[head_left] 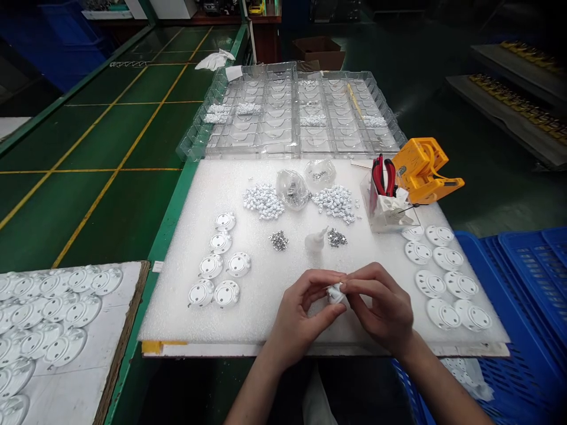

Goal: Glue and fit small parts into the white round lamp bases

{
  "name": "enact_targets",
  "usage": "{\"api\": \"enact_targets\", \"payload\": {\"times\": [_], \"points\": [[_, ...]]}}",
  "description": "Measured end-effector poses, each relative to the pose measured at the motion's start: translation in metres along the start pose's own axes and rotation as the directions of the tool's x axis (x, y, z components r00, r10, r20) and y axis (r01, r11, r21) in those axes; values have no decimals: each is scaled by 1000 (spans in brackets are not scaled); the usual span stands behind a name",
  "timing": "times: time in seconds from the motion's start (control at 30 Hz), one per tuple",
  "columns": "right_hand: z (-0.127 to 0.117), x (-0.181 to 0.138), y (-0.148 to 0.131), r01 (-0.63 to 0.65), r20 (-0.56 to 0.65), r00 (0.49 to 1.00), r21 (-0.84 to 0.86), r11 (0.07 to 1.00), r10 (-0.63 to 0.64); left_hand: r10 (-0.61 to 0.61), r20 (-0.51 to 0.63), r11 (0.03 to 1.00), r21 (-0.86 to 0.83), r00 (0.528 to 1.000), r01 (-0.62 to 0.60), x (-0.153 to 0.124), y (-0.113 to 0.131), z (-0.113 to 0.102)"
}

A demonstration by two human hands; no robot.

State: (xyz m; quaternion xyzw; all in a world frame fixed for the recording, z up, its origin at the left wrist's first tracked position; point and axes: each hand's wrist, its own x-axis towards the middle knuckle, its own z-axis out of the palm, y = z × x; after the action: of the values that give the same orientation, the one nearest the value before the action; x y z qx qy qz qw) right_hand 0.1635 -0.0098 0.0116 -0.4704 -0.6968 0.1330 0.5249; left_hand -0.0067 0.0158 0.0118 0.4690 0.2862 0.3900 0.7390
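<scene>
Both hands meet over the front of a white foam sheet (pixel 274 319). My left hand (pixel 301 319) grips a white plastic disc part (pixel 335 294), seen nearly edge-on and partly covered by fingers. At its upper right edge my right hand (pixel 381 304) pinches with thumb and fingertips; whatever small piece may be between them is hidden. Just beyond the hands stands a small translucent squeeze bottle (pixel 315 241) with a thin nozzle. Piles of small metal pieces (pixel 279 240) and small white pieces (pixel 264 200) lie farther back, beside clear plastic bags (pixel 292 190).
White round parts (pixel 227 293) lie at the left, more round parts (pixel 444 313) at the right. A clear box (pixel 392 218) holds red-handled pliers (pixel 383 176), next to a yellow tape dispenser (pixel 420 171). Clear compartment trays (pixel 283 112) stand behind; blue crates (pixel 514 354) are at the right.
</scene>
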Motion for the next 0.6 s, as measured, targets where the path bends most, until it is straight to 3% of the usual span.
{"api": "enact_targets", "payload": {"times": [0.17,0.33,0.5,0.6], "points": [[0,-6,4,-209,-8,976,254,944,218,-16,37,993,119,999,12,-1,3,-1],[-1,-8,5,-325,61,944,335,885,324,-69,90,989,137,994,56,-3,2,-3],[-4,-2,0,-322,130,946,300,898,296,-75,0,997,-30,997,75,-6,-2,-1],[-9,14,0,-262,60,965,119,958,256,-51,-59,979,-201,997,38,-5,-2,0]]}}
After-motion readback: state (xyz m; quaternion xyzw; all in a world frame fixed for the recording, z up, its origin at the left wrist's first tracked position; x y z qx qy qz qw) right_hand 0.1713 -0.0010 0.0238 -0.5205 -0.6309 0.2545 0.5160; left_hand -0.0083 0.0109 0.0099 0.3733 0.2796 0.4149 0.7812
